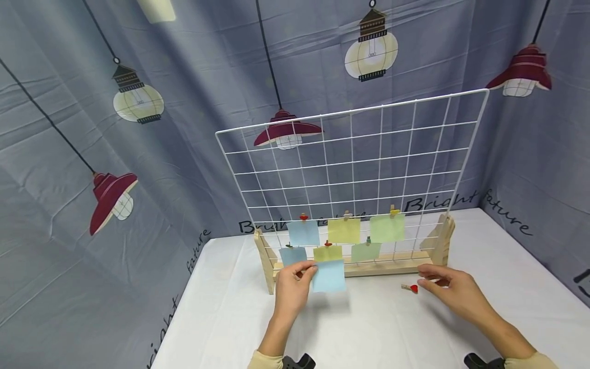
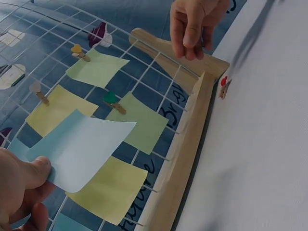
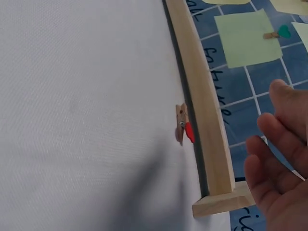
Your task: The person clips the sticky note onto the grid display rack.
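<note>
My left hand (image 1: 293,289) pinches a light blue square of paper (image 1: 329,277) by its left edge, in front of the lower part of a white wire grid (image 1: 366,179). In the left wrist view the blue paper (image 2: 89,149) partly covers a yellow note (image 2: 110,190) clipped on the grid. My right hand (image 1: 454,292) hovers with bent fingers, apart from a small wooden clothespin (image 1: 409,288) with a red heart that lies on the table. Nothing shows between the fingers of that right hand (image 3: 281,159) in the right wrist view.
Two rows of blue, yellow and green notes hang on the grid from small clothespins, among them a green note (image 1: 387,228) at upper right. The grid stands in a wooden base (image 1: 387,267) on a white table (image 1: 378,328). A grey-blue curtain (image 1: 193,154) hangs behind.
</note>
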A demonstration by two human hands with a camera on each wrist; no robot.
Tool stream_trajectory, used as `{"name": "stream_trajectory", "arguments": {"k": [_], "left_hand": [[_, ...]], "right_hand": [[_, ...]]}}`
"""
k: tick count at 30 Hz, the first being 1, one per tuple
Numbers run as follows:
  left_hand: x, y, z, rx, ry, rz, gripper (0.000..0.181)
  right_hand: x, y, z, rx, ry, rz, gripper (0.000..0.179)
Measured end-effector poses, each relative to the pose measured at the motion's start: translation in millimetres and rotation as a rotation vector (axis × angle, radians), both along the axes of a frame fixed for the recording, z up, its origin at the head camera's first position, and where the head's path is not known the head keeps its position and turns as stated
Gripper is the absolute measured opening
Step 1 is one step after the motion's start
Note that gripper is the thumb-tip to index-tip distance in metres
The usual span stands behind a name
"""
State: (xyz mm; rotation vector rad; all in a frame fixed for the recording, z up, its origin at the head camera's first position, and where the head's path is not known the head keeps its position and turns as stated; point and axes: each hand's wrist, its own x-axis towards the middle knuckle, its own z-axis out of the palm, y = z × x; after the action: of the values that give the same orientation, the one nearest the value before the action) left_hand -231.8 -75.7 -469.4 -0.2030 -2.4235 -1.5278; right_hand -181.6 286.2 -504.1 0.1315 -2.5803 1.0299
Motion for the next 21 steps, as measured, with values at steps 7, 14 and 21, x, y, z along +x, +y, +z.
{"name": "stream_trajectory", "arguments": {"k": [7, 14, 21], "left_hand": [[3.9, -1.6, 2.1, -0.008, 0.010, 0.007, 0.007], [5.4, -2.3, -0.8, 0.007, 0.016, 0.002, 0.008], [5.3, -5.4, -2.9, -0.003, 0.001, 0.011, 0.007]], "right_hand": [[-10.9, 0, -13.9, -0.006, -0.147, -0.029, 0.032], [-17.4, -4, -33.4, 0.020, -0.199, -0.061, 0.030], [-18.3, -6, -46.2, 0.074, -0.195, -0.087, 0.028]]}}
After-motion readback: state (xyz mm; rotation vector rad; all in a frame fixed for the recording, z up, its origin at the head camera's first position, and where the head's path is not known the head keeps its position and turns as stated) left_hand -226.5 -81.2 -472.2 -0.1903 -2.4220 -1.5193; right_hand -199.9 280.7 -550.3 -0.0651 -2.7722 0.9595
